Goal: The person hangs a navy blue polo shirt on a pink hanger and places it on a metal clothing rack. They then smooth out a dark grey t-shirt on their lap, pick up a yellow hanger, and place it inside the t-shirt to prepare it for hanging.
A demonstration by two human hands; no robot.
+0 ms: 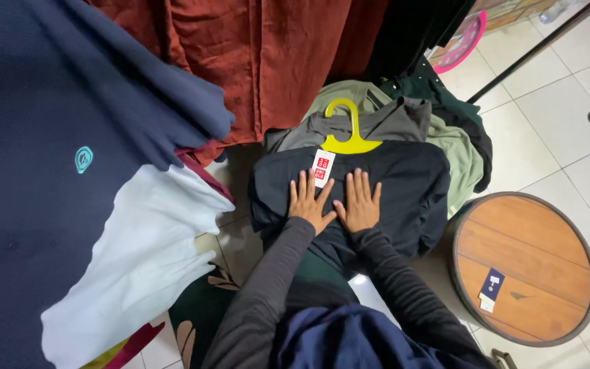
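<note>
A dark navy folded garment lies on top of a pile of clothes on the floor. Both hands rest flat on it, side by side, palms down, fingers spread. My left hand lies just below a white and red paper tag. My right hand presses the cloth beside it. A yellow plastic hanger lies above the hands, on a grey garment. Neither hand holds anything.
A round wooden tabletop with a small dark tag stands at right. Rust-red cloth hangs behind the pile; a navy and white garment hangs at left. Olive and dark green clothes lie beneath. White floor tiles spread right.
</note>
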